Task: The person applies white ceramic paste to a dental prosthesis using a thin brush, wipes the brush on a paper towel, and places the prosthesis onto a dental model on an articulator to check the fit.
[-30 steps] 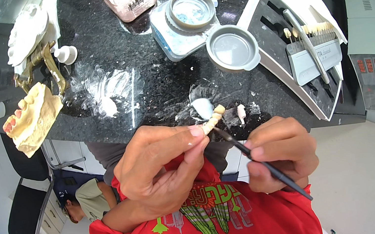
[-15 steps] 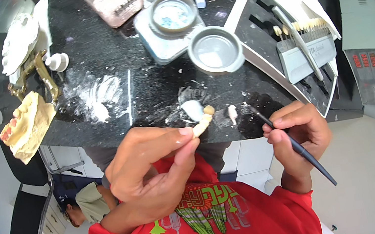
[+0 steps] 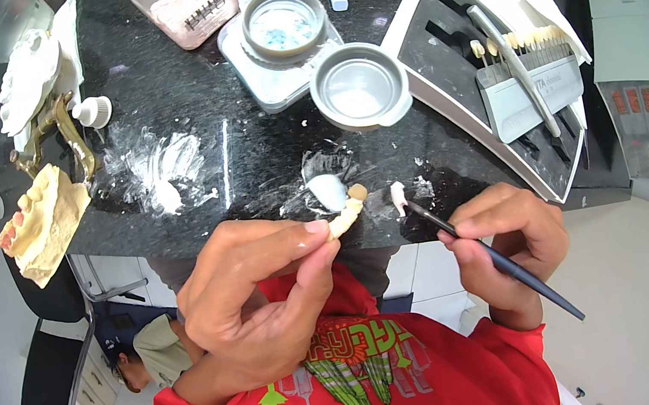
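Observation:
My left hand [image 3: 259, 301] pinches a short, curved row of cream tooth-shaped pieces [image 3: 345, 218] between thumb and forefinger, above the counter's front edge. My right hand [image 3: 514, 243] grips a slim dark brush [image 3: 544, 289], its tip touching or very near a small pale pinkish lump of paste [image 3: 398, 196] on the black counter [image 3: 265, 161]. A whitish blue smear [image 3: 327, 191] lies just behind the pieces. A yellow plaster tooth model [image 3: 42, 226] sits at the left.
Behind stand an orange-lidded jar [image 3: 186, 10], a blue container [image 3: 273, 34] and a grey cap [image 3: 358, 88]. At right are a boxed shade guide [image 3: 529, 84] and a grey device [image 3: 642, 60]; at left a brass articulator [image 3: 81, 150]. A person [image 3: 156, 354] is at lower left.
The brush tip has moved rightward off the cream pieces, then a little left onto the pinkish lump. My left hand has shifted slightly left in view, as has the counter.

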### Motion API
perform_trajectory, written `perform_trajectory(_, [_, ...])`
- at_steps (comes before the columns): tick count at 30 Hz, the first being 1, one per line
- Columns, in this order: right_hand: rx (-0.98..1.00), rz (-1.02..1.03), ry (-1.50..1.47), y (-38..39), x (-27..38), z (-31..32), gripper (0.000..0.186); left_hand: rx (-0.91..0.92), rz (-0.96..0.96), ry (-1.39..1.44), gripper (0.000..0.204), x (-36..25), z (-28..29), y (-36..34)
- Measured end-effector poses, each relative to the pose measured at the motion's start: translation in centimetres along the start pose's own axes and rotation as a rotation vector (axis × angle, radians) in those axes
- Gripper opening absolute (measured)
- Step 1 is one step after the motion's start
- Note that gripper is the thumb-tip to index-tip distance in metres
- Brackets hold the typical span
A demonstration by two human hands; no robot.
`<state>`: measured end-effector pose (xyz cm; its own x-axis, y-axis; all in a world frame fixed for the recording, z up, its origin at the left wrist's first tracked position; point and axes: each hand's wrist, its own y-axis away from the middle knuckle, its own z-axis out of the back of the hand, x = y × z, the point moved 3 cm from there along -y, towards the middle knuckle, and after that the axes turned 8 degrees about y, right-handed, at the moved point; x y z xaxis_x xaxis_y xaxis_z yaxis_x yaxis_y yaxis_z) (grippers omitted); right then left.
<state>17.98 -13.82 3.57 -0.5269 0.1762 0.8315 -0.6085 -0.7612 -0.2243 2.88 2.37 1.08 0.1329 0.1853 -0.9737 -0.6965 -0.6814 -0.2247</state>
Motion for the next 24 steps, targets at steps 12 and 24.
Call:
perform_trajectory(12, [-0.039, 0.225, -0.136, -0.8, 1.3, -2.7, 0.032, -0.047, -0.017, 0.012, 0.023, 0.3, -0.1, 0.3])
perform_trajectory(24, [-0.055, 0.285, 0.009, -0.8, 1.1, -2.7, 0.026, -0.020, -0.050, -0.017, 0.025, -0.3, -0.3, -0.3])
